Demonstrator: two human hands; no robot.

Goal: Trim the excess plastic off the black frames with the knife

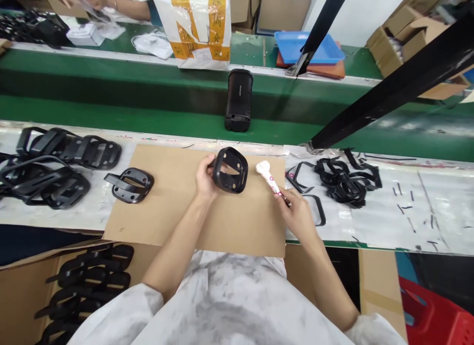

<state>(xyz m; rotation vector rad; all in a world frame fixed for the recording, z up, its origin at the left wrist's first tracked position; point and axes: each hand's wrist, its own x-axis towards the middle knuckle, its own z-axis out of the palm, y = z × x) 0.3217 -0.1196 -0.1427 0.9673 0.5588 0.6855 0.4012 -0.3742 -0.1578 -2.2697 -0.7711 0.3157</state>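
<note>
Two bare hands are above the counter (392, 236), and each one grips something. The left hand (206, 181) has its fingers closed on the left side of a black frame (218, 171); the part inside the hand I cannot see. This frame turns its hollow face upward and to the right, and its longer axis runs roughly from the near edge to the far edge of the counter. The right hand (296, 214) has its fingers closed around the lower end of a white-headed tool (272, 181). The long axis of this tool is slanted, with its head toward the far edge, near the frame but apart from it. Both things are above a cardboard sheet (170, 221), the tool close to its right edge. At the left edge of the sheet lies another black part (138, 179). Beyond the sheet's right edge there are thin black strips (348, 184).
</note>
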